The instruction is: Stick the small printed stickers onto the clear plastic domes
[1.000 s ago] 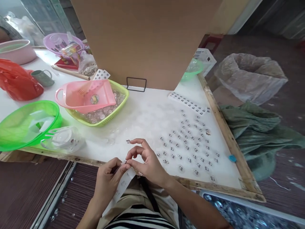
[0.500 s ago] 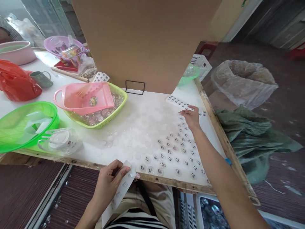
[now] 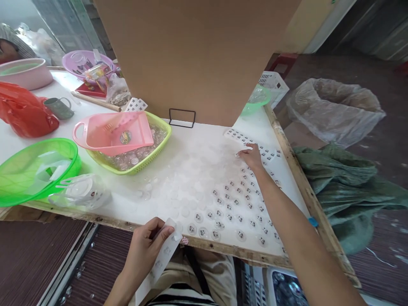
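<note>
My left hand [image 3: 149,242] is closed in a pinch on a strip of sticker sheet [image 3: 162,255], whitish with faint figures, at the table's front edge. My right hand [image 3: 252,158] reaches over the far right of the white table [image 3: 204,144]. Between its thumb and forefinger is a small black-and-white sticker [image 3: 237,155]. Just beyond that hand lies a white sheet of stickers [image 3: 239,136], partly covered by the fingers. Towards me are several clear round discs [image 3: 240,235] with a dark figure on each; plain clear discs [image 3: 185,211] lie to their left.
A pink basket [image 3: 111,146] rests on a yellow-green basket [image 3: 127,170] of clear discs. To the left are a green basket [image 3: 75,163], a clear plastic bag [image 3: 84,191], a mug [image 3: 60,108] and a red bag [image 3: 28,112]. A cardboard panel [image 3: 194,59] stands behind a black wire stand [image 3: 181,124].
My right hand has drawn slightly back from the sticker sheet and left, with the small sticker in its fingertips. My left hand keeps its hold on the strip. The view has shifted slightly.
</note>
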Demonstrator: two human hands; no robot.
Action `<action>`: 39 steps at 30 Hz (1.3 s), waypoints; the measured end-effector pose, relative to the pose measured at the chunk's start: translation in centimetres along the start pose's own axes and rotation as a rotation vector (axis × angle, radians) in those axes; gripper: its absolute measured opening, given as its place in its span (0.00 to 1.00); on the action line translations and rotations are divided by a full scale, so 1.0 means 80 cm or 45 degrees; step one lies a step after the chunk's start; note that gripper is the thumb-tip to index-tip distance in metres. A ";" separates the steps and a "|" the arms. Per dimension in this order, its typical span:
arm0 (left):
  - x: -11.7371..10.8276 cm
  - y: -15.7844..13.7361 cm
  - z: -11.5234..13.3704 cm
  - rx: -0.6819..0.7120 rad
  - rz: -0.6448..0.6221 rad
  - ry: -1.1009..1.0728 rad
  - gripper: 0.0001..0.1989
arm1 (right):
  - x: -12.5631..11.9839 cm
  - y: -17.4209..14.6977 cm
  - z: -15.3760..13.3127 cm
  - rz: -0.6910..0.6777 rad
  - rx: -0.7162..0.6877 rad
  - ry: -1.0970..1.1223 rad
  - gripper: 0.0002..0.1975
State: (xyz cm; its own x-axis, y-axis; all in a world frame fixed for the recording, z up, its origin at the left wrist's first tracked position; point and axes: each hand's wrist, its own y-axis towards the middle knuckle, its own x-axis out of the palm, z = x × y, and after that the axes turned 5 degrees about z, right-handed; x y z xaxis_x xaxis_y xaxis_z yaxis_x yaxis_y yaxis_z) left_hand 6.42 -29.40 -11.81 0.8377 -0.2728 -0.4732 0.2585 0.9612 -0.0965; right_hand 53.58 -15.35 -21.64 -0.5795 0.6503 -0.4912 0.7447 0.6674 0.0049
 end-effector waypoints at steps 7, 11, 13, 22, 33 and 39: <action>0.002 0.003 0.000 -0.020 -0.003 -0.017 0.20 | 0.006 -0.003 -0.009 -0.024 -0.102 -0.230 0.25; 0.003 0.004 0.002 -0.022 0.003 -0.030 0.20 | 0.014 -0.004 -0.018 -0.038 -0.171 -0.356 0.27; 0.003 0.004 0.002 -0.020 -0.002 -0.039 0.20 | 0.014 -0.005 -0.023 -0.010 -0.193 -0.403 0.30; -0.002 0.004 0.000 -0.033 0.015 -0.069 0.20 | -0.021 -0.028 -0.014 0.017 -0.183 -0.353 0.07; 0.002 0.004 -0.005 -0.026 -0.022 -0.098 0.20 | -0.025 -0.039 -0.009 -0.118 -0.030 -0.385 0.06; -0.002 0.003 -0.004 -0.029 -0.003 -0.093 0.20 | -0.025 -0.038 -0.013 -0.112 -0.036 -0.434 0.09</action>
State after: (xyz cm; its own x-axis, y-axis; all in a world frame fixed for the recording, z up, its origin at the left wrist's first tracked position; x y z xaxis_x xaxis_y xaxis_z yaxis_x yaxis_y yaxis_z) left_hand 6.21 -29.12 -12.01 0.8702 -0.2763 -0.4079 0.2499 0.9611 -0.1179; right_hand 52.13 -18.30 -19.80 -0.4938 0.4344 -0.7533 0.6843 0.7286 -0.0285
